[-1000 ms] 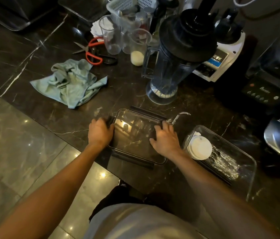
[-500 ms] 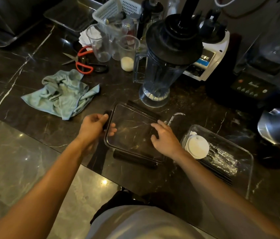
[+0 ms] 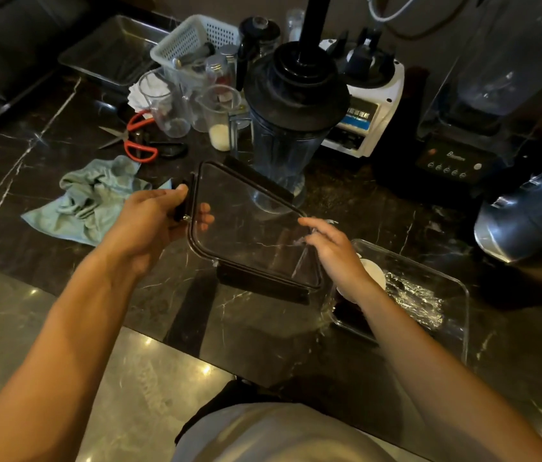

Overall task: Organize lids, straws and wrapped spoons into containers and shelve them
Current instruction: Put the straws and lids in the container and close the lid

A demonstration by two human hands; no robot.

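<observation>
Lifted off the counter (image 3: pixel 263 328) since before: lid (image 3: pixel 249 228), my left hand (image 3: pixel 153 221) pinching its edge, right hand (image 3: pixel 333 248) fingers loosely spread alongside, bound for the container (image 3: pixel 456 315) beside it.

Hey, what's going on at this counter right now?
A person is holding a clear snap-lock lid tilted above the dark marble counter. The left hand grips its left edge by the clasp; the right hand is at its right edge. Beside it sits an open clear container holding white round lids and plastic-wrapped items.
</observation>
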